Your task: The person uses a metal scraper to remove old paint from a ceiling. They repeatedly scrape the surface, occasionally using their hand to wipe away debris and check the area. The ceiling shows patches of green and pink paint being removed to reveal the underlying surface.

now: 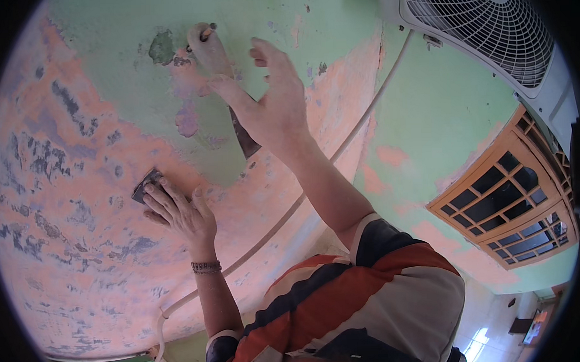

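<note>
My left hand (178, 213) lies flat over a dark, square sanding pad or folded sandpaper (146, 185), pressing it on the worn pink part of the wall (140, 152). Above and to the right, my right hand (280, 102) is raised with fingers spread. Its thumb crosses in front of a scraper (213, 54); whether it touches cannot be told. The scraper hangs handle up, the hole in its pale handle around a short peg (208, 31). Its dark metal blade (244, 139) points down and is partly hidden by my right hand.
A thin pipe (272, 232) runs diagonally across the wall behind my arms. At upper right sits an air conditioner's outdoor unit (486, 35) with a fan grille. Below it are wooden-framed windows (506, 188). Green paint (123, 72) is peeling around the peg.
</note>
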`<state>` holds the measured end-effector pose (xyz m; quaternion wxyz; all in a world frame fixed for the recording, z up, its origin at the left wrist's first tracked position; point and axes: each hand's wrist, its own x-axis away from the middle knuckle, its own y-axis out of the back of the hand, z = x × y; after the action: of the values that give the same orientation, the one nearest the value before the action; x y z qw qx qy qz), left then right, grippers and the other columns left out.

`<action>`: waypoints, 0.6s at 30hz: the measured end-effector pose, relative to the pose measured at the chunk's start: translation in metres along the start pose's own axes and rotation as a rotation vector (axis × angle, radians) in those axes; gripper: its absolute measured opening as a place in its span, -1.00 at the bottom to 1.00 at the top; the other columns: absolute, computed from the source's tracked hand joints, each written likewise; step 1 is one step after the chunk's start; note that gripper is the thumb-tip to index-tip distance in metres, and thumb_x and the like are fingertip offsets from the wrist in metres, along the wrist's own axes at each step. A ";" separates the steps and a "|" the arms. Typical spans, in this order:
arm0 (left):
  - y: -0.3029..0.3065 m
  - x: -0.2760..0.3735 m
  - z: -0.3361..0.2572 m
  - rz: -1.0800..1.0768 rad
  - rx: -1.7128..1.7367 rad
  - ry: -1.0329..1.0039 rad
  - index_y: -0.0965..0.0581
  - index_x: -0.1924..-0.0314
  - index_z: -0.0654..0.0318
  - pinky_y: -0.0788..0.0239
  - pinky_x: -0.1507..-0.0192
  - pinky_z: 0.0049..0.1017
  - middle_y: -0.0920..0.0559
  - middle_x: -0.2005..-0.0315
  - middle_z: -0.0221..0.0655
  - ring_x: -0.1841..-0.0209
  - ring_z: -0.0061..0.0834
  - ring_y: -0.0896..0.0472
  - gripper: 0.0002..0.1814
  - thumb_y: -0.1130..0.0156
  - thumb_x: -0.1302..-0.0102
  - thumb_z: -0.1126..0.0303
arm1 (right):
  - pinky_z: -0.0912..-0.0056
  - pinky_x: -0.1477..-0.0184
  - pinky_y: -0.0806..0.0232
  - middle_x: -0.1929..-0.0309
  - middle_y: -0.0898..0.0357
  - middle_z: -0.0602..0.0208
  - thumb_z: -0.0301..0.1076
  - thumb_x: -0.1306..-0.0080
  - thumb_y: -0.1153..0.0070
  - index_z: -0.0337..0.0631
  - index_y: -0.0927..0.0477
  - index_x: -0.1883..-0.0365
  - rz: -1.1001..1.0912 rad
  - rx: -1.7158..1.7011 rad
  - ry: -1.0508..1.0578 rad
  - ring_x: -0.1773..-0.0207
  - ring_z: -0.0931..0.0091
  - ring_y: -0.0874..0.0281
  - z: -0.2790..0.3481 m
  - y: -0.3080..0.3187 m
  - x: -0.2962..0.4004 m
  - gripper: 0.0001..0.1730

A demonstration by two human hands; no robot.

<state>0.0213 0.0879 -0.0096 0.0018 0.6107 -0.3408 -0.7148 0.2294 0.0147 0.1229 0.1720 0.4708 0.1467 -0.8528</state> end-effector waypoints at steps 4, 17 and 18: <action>0.000 0.002 0.003 -0.013 -0.018 0.014 0.01 -0.45 0.25 0.61 -0.40 0.02 0.14 -0.45 -0.02 -0.48 0.03 0.25 -0.24 0.14 -0.42 -0.05 | 0.12 0.15 -0.35 0.20 -0.50 0.00 -0.16 -0.22 -0.16 -0.37 -0.42 0.07 0.335 -0.157 -0.119 0.15 0.14 -0.51 -0.007 -0.006 -0.007 -0.53; -0.009 0.001 0.002 -0.024 -0.073 0.022 0.01 -0.43 0.30 0.63 -0.37 0.12 0.12 -0.43 0.06 -0.48 0.06 0.25 -0.20 0.07 -0.40 -0.05 | 0.54 0.47 -0.25 0.48 -0.55 0.24 -0.18 -0.43 0.03 -0.44 -0.30 0.04 0.331 -0.423 -0.166 0.51 0.60 -0.40 0.003 0.009 -0.010 -0.57; -0.008 0.001 0.002 -0.020 -0.073 0.029 0.00 -0.43 0.30 0.63 -0.37 0.13 0.12 -0.43 0.06 -0.48 0.06 0.24 -0.20 0.06 -0.40 -0.04 | 0.56 0.48 -0.24 0.50 -0.53 0.27 -0.18 -0.42 0.02 -0.44 -0.30 0.02 0.349 -0.417 -0.165 0.52 0.62 -0.38 0.004 0.014 -0.013 -0.57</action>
<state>0.0229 0.0946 -0.0148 0.0221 0.6238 -0.3083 -0.7179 0.2387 0.0023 0.1345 0.4207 0.3721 0.2212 -0.7972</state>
